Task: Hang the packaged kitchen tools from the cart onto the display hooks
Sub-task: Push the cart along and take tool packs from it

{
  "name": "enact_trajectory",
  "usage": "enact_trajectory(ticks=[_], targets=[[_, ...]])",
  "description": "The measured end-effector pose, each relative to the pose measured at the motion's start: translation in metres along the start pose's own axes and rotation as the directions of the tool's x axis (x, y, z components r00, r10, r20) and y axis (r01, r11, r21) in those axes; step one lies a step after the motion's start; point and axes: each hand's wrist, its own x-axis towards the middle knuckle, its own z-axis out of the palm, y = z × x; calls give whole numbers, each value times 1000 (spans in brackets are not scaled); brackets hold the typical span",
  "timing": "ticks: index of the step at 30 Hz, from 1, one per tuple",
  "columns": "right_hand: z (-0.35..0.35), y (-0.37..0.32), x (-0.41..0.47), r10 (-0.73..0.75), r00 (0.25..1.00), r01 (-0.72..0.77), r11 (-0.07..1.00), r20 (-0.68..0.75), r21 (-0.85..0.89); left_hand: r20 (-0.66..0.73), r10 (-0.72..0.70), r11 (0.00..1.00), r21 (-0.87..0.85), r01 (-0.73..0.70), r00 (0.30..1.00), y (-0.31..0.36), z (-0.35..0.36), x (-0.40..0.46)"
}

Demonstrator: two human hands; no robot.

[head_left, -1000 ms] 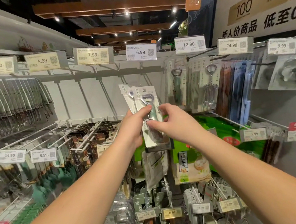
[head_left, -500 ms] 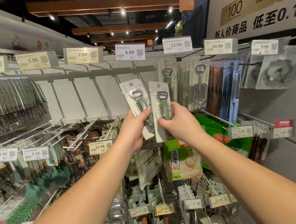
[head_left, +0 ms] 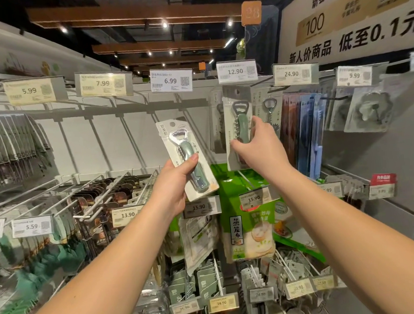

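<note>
My left hand grips a carded pale-green bottle opener by its lower half, tilted left, in front of the bare white back panel below the 6.99 tag. My right hand holds a second carded opener upright and higher, its top hole close under the 12.90 tag. This card overlaps the same kind of openers hanging on that hook. The hook's tip is hidden behind the card. The cart is out of view.
Empty white hooks run under the 5.99, 7.99 and 6.99 tags. Corkscrews and blue packs hang to the right. Lower hooks carry dark packs, green steamer-cloth bags and more tagged goods.
The two cards, first held together, have come apart. My right hand has lifted its opener up and right to the 12.90 hook. My left hand keeps the other card lower.
</note>
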Motion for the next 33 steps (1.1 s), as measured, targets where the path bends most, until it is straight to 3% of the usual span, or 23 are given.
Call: enact_trajectory(ticks=[10,33], targets=[[14,-1,27,-23,999,21,998,-41,-51,24,14,1000,24,-15,1000,4,-6,9],[74,3,76,126,991,-128,990,-44,-63,68,-1,999,43,-2,998,3,-10,25]])
